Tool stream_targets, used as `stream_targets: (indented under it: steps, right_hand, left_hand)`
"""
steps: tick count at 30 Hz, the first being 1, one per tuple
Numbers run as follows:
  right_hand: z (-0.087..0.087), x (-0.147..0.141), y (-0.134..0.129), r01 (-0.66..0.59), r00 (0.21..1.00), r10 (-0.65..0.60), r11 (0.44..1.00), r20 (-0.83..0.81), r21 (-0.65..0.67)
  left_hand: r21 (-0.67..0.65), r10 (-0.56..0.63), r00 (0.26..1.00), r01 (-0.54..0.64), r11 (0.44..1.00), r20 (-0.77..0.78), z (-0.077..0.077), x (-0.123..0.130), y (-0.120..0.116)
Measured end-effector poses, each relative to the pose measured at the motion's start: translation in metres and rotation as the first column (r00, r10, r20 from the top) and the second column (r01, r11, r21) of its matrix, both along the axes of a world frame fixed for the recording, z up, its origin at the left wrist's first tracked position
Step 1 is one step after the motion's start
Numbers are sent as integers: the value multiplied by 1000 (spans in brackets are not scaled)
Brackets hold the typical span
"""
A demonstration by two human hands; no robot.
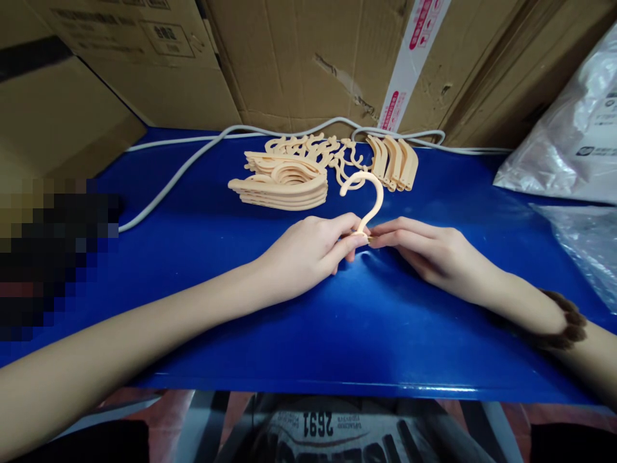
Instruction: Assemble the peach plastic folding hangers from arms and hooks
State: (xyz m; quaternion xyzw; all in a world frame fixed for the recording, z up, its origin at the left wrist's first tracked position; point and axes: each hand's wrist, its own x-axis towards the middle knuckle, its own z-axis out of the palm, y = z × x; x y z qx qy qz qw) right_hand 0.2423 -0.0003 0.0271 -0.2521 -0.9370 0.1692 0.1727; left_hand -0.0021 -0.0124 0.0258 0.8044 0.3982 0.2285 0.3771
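While the left hand (308,254) pinches a hook (378,193), parts (282,196) lie beyond.

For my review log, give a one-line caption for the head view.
Left hand pinches a cream hook at its base, right hand beside it, cream parts behind on a blue table.

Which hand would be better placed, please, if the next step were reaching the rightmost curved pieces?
Probably the right hand: those curved pieces lie nearer its side, while the left hand pinches the hook by its base. Whether the right holds anything is unclear.
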Motion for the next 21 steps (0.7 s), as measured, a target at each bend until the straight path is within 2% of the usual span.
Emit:
stream_targets:
  steps: [3,6,11,21]
  right_hand:
    - [-1,-1,0,10,1000,-10,998,8,61]
    - [-4,-1,1,27,1000,-28,993,3,113]
    - [-6,-3,2,84,996,-81,987,-28,140]
    - [-7,-3,4,92,996,-91,987,-13,134]
  left_hand:
    - [154,56,975,-23,988,-216,3,0,-1]
    - [201,79,942,-13,980,-326,2,1,-2]
    - [268,101,924,2,963,-369,-2,2,-3]
    - [323,115,891,38,946,-440,-3,5,-4]
